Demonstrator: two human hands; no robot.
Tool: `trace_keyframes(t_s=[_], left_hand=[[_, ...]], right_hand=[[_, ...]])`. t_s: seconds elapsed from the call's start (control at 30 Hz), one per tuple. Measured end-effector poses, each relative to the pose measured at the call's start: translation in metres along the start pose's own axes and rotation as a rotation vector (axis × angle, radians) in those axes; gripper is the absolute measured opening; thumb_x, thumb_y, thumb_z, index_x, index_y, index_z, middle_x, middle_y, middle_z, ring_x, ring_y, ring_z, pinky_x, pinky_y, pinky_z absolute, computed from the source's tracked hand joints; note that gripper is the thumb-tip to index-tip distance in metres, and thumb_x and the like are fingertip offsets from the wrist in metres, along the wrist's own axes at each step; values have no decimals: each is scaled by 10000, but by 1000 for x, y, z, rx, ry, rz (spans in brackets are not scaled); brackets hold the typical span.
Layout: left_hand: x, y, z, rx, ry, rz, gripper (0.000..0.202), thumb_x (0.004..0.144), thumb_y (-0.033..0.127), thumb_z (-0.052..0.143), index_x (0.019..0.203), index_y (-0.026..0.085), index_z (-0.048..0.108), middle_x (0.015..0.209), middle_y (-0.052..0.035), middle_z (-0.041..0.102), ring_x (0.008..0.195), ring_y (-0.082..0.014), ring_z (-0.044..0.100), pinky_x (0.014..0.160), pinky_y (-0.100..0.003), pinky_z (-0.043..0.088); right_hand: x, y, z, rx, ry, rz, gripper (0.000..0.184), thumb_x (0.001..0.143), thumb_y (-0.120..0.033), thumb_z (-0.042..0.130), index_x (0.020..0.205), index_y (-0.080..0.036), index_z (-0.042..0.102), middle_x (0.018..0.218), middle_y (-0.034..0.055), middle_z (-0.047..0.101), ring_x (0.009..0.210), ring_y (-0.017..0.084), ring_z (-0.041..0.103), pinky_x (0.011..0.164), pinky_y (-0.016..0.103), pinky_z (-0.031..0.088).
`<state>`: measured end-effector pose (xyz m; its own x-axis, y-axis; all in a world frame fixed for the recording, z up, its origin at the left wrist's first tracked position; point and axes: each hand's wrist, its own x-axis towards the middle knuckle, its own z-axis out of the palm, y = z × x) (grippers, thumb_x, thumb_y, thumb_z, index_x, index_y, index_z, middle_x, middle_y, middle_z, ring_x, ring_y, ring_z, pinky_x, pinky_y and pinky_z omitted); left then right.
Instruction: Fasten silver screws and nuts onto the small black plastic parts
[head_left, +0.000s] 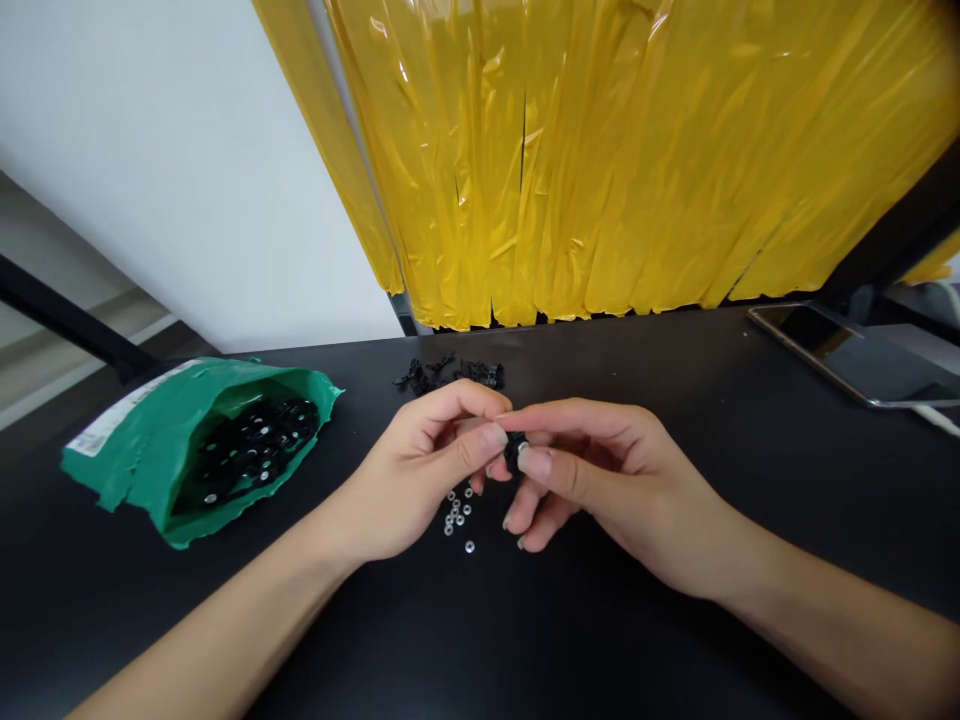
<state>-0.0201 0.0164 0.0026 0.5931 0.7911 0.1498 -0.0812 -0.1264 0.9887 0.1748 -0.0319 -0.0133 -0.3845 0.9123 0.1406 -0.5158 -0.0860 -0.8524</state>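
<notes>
While your left fingers [469, 453] and right fingers [564, 473] both pinch the small black part [514, 450], an uneven squeeze could flick it among the loose silvery rings [454, 514].

I see a black tabletop [405, 650], crinkled yellow plastic sheeting [600, 160] behind it, glossy with reflected light, a white panel [187, 150] at left

Bag [146, 455] left of the rings [460, 520]

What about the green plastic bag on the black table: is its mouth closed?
No, the green plastic bag gapes open, showing small black parts inside.
</notes>
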Motion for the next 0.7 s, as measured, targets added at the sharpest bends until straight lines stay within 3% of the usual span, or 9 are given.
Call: trace_keyframes(t_s=[0.3,0.5,0.7], left_hand=[[-8,-6,11,307,67,194,220,1109,379,507,995,221,608,845,8,600,732,-100,581,683,-222,509],[-10,-9,15,486,126,255,308,1137,344,422,904,211,572,826,4,551,752,-122,548,713,-276,473],[-12,-2,13,436,82,258,271,1129,351,432,960,210,591,906,-17,574,766,-124,547,686,-271,486]], right_hand=[[2,5,-1,168,-36,92,150,937,-263,806,1081,-236,772,844,-29,760,703,123,804,661,233,686],[2,9,2,223,-22,132,236,945,-261,805,1106,-243,634,876,-32,790,709,139,820,666,232,682],[-1,6,3,244,0,140,232,918,-277,836,1080,-229,678,851,-40,782,701,141,821,662,219,679]])
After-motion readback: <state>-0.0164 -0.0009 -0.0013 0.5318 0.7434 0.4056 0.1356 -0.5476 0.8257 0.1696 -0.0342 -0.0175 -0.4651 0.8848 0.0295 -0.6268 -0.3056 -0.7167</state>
